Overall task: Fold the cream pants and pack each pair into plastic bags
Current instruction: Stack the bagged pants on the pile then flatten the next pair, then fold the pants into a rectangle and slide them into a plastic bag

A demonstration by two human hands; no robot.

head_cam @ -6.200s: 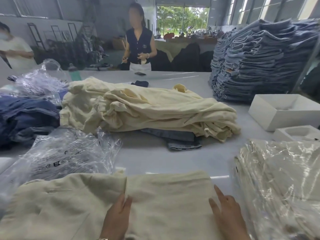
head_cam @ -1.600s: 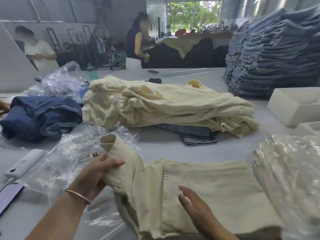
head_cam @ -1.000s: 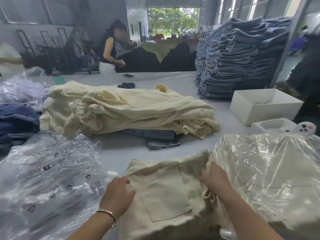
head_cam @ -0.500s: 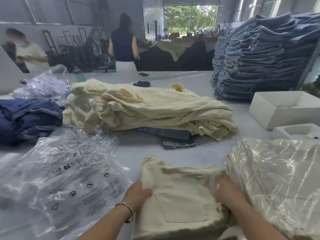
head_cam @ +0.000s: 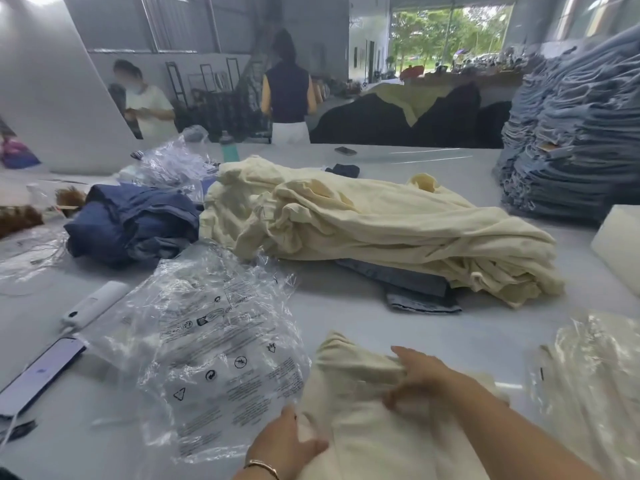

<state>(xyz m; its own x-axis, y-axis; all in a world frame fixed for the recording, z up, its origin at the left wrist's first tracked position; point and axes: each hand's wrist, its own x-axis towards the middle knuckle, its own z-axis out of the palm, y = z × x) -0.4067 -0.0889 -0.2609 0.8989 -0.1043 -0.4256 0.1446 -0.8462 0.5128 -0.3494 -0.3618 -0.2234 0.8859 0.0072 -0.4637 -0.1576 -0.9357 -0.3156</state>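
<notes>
Both hands now grip the folded cream pants [head_cam: 360, 410], the left hand [head_cam: 282, 441] at its near-left edge, the right hand [head_cam: 420, 375] shifted onto its top; the plastic bag [head_cam: 214, 348] lies left.

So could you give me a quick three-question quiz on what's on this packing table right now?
1. True or false: the folded cream pants are already inside a bag.
2. What lies just left of them? A) clear plastic bags B) a white box C) a bottle
3. What colour is the tall stack at far right?

Key: 1 false, the left hand and right hand hold them bare; 2 A; 3 blue.
</notes>
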